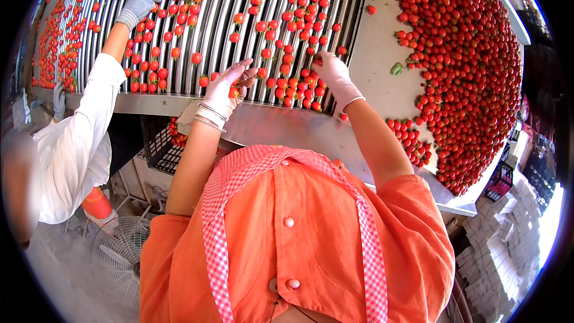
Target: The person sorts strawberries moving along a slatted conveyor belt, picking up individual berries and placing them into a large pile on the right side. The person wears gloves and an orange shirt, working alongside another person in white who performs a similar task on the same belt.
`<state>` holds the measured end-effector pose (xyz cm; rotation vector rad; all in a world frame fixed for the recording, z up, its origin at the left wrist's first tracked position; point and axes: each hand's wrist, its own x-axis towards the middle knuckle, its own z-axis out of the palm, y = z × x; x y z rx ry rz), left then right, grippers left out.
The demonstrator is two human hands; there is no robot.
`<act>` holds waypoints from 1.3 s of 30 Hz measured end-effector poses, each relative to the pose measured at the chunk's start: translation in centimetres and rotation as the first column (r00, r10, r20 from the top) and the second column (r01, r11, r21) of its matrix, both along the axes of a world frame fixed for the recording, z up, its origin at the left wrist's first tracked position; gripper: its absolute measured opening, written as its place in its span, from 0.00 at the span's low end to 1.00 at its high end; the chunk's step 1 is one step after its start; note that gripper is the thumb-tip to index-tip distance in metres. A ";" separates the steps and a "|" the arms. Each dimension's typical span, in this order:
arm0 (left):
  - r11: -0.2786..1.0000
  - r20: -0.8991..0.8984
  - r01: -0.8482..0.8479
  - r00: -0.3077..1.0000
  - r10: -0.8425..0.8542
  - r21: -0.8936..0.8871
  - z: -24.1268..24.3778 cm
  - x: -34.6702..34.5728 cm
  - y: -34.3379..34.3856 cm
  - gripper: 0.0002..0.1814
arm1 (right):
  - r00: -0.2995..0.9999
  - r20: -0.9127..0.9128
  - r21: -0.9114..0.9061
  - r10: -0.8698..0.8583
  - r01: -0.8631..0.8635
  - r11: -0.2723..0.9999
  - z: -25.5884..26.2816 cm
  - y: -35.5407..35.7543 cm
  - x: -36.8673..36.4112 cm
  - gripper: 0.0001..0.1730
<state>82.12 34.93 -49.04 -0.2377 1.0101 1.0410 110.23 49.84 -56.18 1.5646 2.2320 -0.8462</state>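
Note:
Small red tomatoes (285, 83) lie in rows on a metal roller conveyor (215, 22). My left hand (228, 85), in a pale glove with bracelets at the wrist, is turned partly palm up over the conveyor's near edge, with an orange-red tomato (233, 92) in its curled fingers. Farther right, my right hand (332, 72), also in a pale glove, reaches down among tomatoes near the right end of the rollers. Its fingertips are bent together and partly hidden; whether they hold a tomato cannot be told.
A large heap of tomatoes (466, 67) covers the metal feed table (372, 63) at right, near a green leaf (397, 68). At left, a co-worker's gloved hand (140, 6) reaches over the rollers. A black crate (157, 152) stands below the conveyor, a wire-caged fan (121, 260) at lower left.

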 end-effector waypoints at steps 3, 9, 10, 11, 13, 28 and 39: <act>0.998 0.035 0.011 0.999 -0.013 0.062 -0.2 0.4 0.4 0.19 | 0.999 0.044 0.063 -0.030 0.027 0.998 -0.5 -1.3 -1.2 0.22; 0.984 0.483 -0.119 0.875 0.041 0.133 -1.3 1.7 1.4 0.21 | 0.442 -0.583 -0.561 -0.682 0.388 0.731 3.0 1.5 -3.9 0.19; 0.983 0.487 -0.127 0.872 0.047 0.133 -1.0 2.4 1.6 0.21 | 0.392 -0.697 -0.529 -0.601 0.285 0.800 4.4 0.7 -5.3 0.19; 0.982 0.492 -0.135 0.869 0.052 0.135 -0.5 3.3 2.1 0.22 | 0.324 -0.797 -0.475 -0.509 0.184 0.861 6.1 -0.1 -6.8 0.19; 0.979 0.463 -0.130 0.886 0.042 0.159 0.1 4.3 2.6 0.24 | 0.476 -0.557 -0.747 -0.680 0.069 0.661 12.0 -2.2 -9.3 0.21; 0.925 0.556 -0.341 0.808 0.195 0.171 -0.9 -0.1 0.2 0.18 | 0.997 -0.052 0.073 -0.050 0.054 0.996 1.8 -6.5 -1.6 0.21; 0.934 0.498 -0.310 0.847 0.186 0.178 -1.4 -0.7 0.7 0.19 | 0.974 -0.139 0.066 -0.176 0.186 0.980 2.9 -3.8 -1.9 0.17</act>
